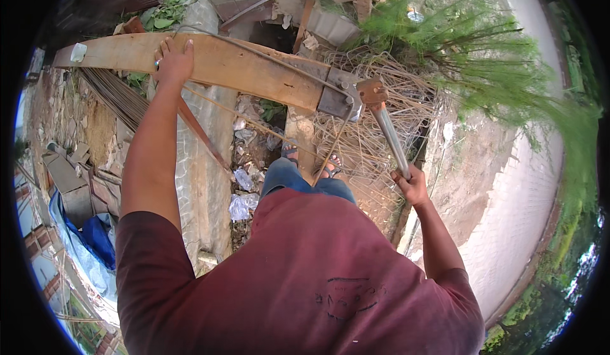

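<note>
A long wooden plank (248, 69) runs across in front of me, with a dark steel plate (335, 94) at its right end. My left hand (173, 62) lies on the plank with fingers stretched and a ring on one. My right hand (412, 186) is wrapped round the lower pipe handle of a rebar bending wrench (393, 132). The wrench's rusty block head points away from me, beside the plate. A thin steel rod (273, 59) stretches along the plank to the pins on the plate. Whether the wrench head touches the rod is unclear.
A tangled heap of bent rods (375, 126) lies beyond and below the plate. Straight rods (117, 97) are bundled under the plank's left side. Green feathery branches (457, 43) hang at the right. Plastic litter (241, 205) lies in the gap near my feet.
</note>
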Demonstrator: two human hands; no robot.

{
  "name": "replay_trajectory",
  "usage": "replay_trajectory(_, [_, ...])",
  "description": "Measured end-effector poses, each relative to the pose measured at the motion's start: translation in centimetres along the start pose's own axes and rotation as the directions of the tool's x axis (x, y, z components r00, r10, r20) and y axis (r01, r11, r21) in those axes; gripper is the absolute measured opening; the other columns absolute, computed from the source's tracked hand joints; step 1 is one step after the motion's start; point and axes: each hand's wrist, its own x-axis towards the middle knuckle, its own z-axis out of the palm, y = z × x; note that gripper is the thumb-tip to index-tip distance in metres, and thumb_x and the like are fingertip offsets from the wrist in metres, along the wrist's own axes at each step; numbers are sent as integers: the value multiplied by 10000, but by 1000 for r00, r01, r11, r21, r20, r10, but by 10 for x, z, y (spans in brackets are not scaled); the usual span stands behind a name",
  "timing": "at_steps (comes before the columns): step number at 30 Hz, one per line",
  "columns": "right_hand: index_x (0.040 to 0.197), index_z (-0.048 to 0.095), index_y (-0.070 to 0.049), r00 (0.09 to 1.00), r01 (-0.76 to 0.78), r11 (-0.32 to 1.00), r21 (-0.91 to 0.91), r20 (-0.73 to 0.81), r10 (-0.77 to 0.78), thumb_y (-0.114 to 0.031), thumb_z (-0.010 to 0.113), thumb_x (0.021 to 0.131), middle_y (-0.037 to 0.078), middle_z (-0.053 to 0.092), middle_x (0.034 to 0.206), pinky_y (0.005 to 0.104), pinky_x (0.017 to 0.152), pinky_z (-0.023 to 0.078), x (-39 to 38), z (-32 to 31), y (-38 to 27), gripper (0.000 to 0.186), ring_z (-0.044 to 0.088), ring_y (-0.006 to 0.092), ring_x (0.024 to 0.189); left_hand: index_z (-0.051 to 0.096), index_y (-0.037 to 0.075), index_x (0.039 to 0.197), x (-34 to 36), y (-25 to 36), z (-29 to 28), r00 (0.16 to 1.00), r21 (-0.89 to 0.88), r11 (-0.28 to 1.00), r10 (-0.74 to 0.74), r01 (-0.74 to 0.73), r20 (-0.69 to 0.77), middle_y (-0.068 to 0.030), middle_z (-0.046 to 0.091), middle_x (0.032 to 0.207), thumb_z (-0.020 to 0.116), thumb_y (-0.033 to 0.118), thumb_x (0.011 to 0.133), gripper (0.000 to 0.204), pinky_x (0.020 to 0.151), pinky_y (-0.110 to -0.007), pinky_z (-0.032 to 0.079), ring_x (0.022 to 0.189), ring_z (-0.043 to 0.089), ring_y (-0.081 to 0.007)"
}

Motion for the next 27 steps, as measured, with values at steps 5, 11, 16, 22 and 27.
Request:
replay_trajectory(5, [959, 674, -33, 999, -14, 960, 280, -24, 22, -231, 691, 829, 31, 606, 716, 284, 616, 441, 3, 91, -95, 237, 542, 107, 675, 152, 122, 1475, 2, 12, -15, 999, -36, 999, 8, -6, 45, -50, 117, 1548, 336, 596, 901, 766, 1019, -640, 253, 1416, 131, -277])
replay_trajectory(11, [807, 634, -5, 999, -28, 980, 197, -29, 34, -181, 684, 822, 39, 589, 683, 283, 597, 435, 9, 116, -99, 183, 532, 105, 656, 246, 62, 1444, 22, -13, -6, 985, 15, 985, 172, -173, 14, -145, 205, 1513, 391, 561, 906, 748, 1073, -473, 291, 1379, 235, -326])
replay_trajectory(16, [807, 606, 1, 992, -26, 954, 298, -109, 61, -139, 699, 819, 6, 548, 685, 271, 600, 427, -15, 100, -137, 169, 489, 89, 655, 401, 20, 1368, 44, -66, -32, 970, -713, 696, 217, -77, 108, -228, 428, 1364, 378, 396, 954, 559, 1032, -398, 352, 1240, 439, -370])
replay_trajectory(22, [783, 600, -20, 978, 80, 935, 347, -207, -6, -168, 675, 847, -27, 494, 586, 243, 481, 363, -12, 88, -144, 177, 437, 55, 533, 421, 22, 1357, 32, -124, -1, 932, -557, 753, 222, -352, -288, -189, 473, 1339, 454, 193, 946, 446, 1012, -356, 368, 1217, 477, -302])
replay_trajectory(27, [770, 595, -28, 980, -53, 899, 435, -152, 131, -138, 675, 819, -41, 502, 633, 249, 520, 372, -15, 66, -168, 144, 457, 54, 592, 440, 28, 1344, 38, -77, -18, 823, -609, 555, 368, -567, -432, -131, 553, 1257, 456, 276, 976, 444, 996, -317, 374, 1182, 496, -228])
